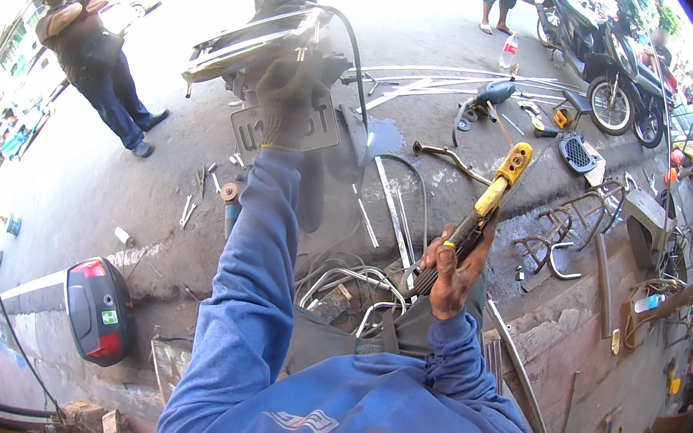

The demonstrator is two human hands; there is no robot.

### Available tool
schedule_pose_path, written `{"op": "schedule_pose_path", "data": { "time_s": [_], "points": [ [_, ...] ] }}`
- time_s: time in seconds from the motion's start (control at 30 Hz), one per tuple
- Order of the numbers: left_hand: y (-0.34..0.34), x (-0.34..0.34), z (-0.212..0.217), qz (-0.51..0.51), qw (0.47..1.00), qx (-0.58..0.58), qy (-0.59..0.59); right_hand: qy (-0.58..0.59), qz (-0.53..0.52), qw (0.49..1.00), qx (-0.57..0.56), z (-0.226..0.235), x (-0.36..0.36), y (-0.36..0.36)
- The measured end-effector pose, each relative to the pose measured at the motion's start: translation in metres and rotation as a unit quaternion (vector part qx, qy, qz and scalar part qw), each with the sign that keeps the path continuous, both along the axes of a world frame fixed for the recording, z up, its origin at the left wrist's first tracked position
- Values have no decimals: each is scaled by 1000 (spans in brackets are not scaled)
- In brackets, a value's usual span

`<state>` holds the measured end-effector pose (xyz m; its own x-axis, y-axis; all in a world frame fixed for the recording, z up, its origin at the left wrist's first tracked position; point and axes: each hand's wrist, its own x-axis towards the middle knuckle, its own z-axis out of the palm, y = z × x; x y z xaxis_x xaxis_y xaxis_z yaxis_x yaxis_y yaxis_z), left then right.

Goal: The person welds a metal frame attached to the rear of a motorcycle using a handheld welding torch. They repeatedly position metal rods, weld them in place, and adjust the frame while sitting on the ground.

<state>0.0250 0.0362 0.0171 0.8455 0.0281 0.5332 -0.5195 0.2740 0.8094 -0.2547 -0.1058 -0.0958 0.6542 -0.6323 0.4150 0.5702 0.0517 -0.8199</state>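
Your left hand [289, 103], in a dark work glove, is stretched out ahead of you and pressed against the rear of a motorcycle [255, 44], right above its number plate [288, 129]. The glove is blurred, so you cannot tell whether the fingers are clamped on anything or only resting there. Your right hand [453, 267] is bare and closed tight around the grip of a welding electrode holder [489, 199], whose yellow head points up and away from you, well to the right of the plate. A black cable [356, 55] arcs down from the motorcycle's tail toward the concrete floor [436, 30].

Below your arms lie bent chrome tubes [356, 282] and flat metal strips [390, 213]. Wrenches [187, 211] are scattered on the floor to the left. A black top box with red reflectors [99, 310] sits low on your left. A person in dark clothes [91, 59] stands far left, and a parked motorcycle [612, 59] is at upper right.
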Motion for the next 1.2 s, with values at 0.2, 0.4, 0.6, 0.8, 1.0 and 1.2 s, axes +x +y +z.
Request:
{"op": "schedule_pose_path", "data": {
  "time_s": [0.2,0.4,0.6,0.8,1.0,1.2],
  "points": [
    [1,-2,2,12,1000,12,-14,37,-1,999,-39,-9,2,-2],
    [-1,-13,9,22,999,19,15,33,7,999,-27,-19,9,-2],
    [2,-7,3,-4,1000,-3,-16,19,25,999,-4,-20,10,-2],
    [9,6,-1,40,994,73,-73,-4,39,999,9,-17,17,-3],
    [3,-2,8,11,1000,-12,-13,-7,50,998,21,-15,23,-5],
    [1,-2,13,70,996,33,-37,-7,41,999,4,-15,26,-10]
  ]
}}
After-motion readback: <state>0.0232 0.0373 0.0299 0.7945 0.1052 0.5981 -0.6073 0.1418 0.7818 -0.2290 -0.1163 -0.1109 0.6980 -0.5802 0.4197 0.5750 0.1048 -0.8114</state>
